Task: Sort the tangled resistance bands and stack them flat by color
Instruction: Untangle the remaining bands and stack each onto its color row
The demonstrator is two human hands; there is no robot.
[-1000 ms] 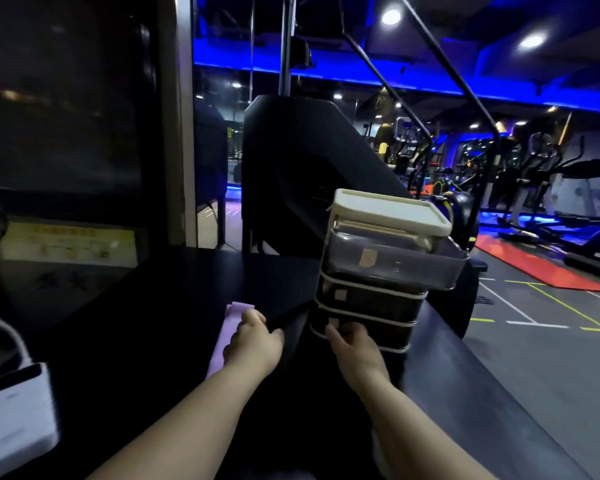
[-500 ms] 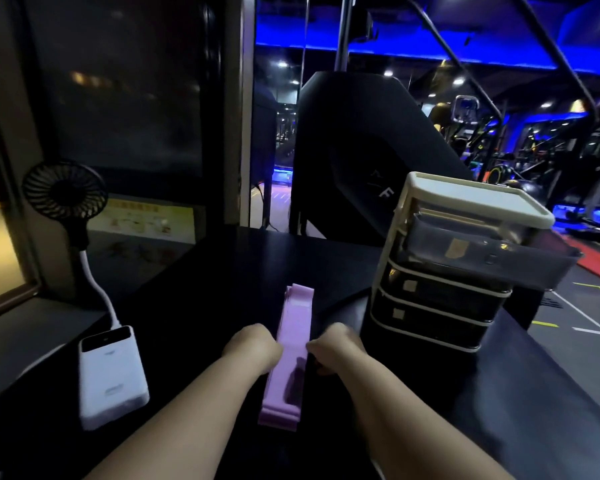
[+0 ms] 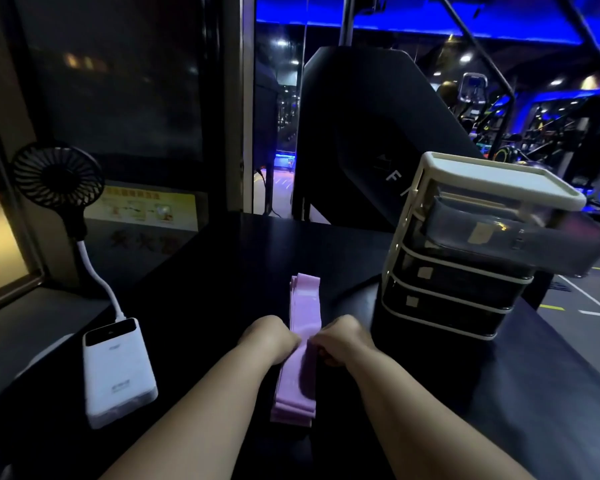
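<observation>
Strips of blue light (image 3: 291, 19) glow over gym machines (image 3: 473, 93) at the upper right of the frame. A flat stack of purple rubber bands (image 3: 305, 306) lies mid-frame on the black worktop (image 3: 222, 271), left of a white-framed box of dark plastic drawers (image 3: 465, 278). The left hand (image 3: 269, 337) and right hand (image 3: 343, 341) meet at its middle, each grip clamped on one edge.

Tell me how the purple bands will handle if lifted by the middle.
Probably floppy: the purple bands are thin flat loops, so both ends would likely droop from where the left hand and right hand pinch them. The layers' edges fan out at the near end, so they may slide apart.
</observation>
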